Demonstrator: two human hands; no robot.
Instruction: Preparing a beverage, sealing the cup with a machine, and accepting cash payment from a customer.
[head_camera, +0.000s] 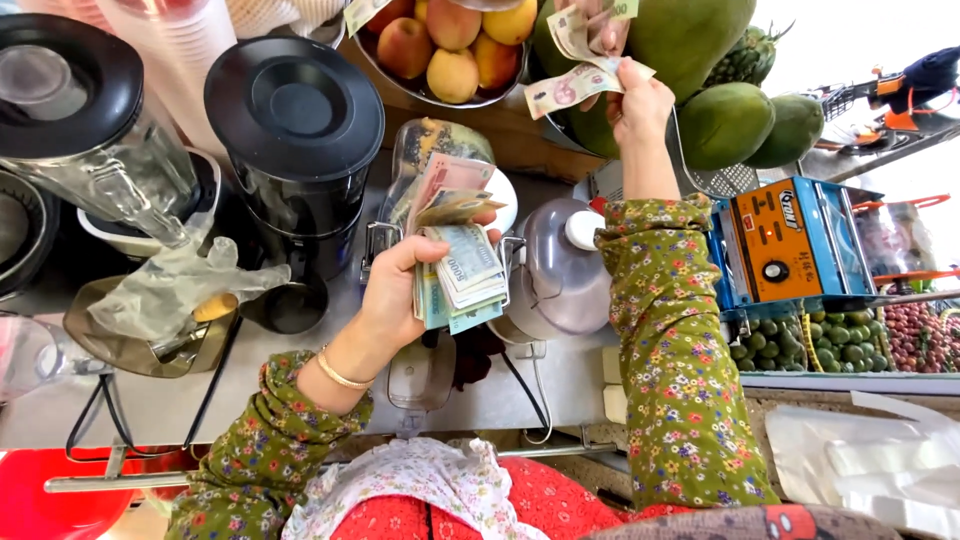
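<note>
Banknotes: thick fanned wad of paper banknotes in blue, green and pink (458, 265), held over the middle of the grey metal bench (560, 375), just above a round silvery lid with a white knob (560, 265).
Left hand: left hand (395, 290) raised from a bent, floral-sleeved arm, thumb pressed over the wad, fingers curled behind it (a thin gold bangle circles the wrist).
Right hand: right hand (640, 100) stretched far forward, pinching loose pale paper banknotes (572, 85); another person's hand (600, 30) meets the notes from the far side.
Containers: shallow steel bowl (395, 70) heaped with smooth red-yellow round fruit (450, 45); clear blender jug with black lid (75, 120); black cylindrical lidded canister (297, 140).
Textures: large glossy green fruits (725, 120); crumpled clear plastic glove (175, 285).
</note>
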